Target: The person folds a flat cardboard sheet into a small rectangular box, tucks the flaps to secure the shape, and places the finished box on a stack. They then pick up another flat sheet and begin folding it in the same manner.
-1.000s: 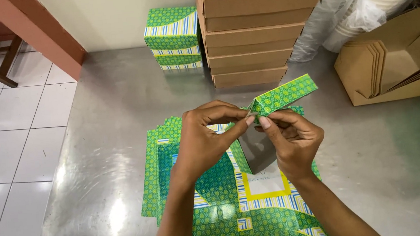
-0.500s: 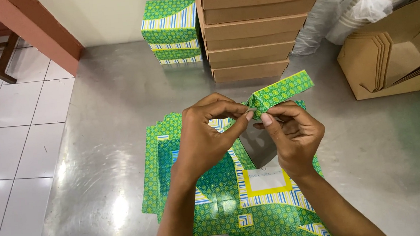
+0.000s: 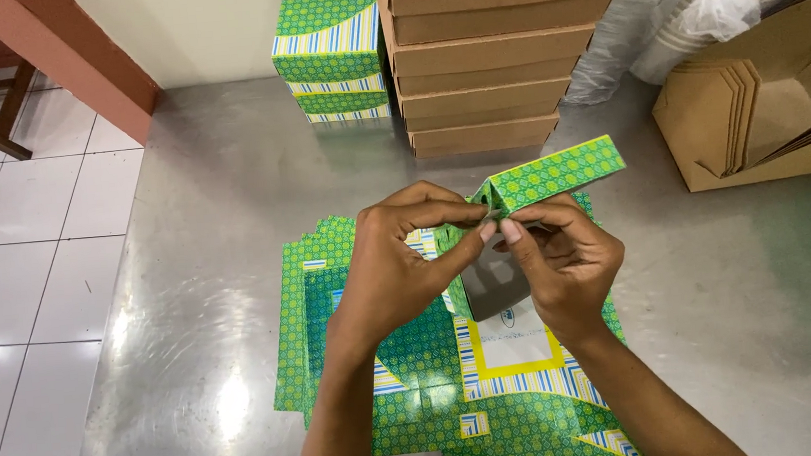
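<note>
Both my hands hold a green patterned carton (image 3: 555, 173) above the metal table, half folded, its long side flap sticking out to the right. My left hand (image 3: 399, 262) pinches the carton's near corner with thumb and fingers. My right hand (image 3: 563, 264) pinches the same corner from the right, fingertips touching the left ones. The carton's grey inner face (image 3: 492, 284) shows between my hands. Under them lies a pile of flat green carton blanks (image 3: 337, 339) with striped edges and a yellow-framed white panel.
A stack of folded green cartons (image 3: 329, 55) stands at the back of the steel table (image 3: 211, 205). Beside it is a stack of brown cardboard boxes (image 3: 489, 57). An open brown box with flat sheets (image 3: 762, 103) and plastic bags (image 3: 688, 13) sit at right. Tiled floor lies left.
My hands and the carton stay in nearly the same place; the fingertips have closed tighter on the corner fold and the flap has tilted slightly.
</note>
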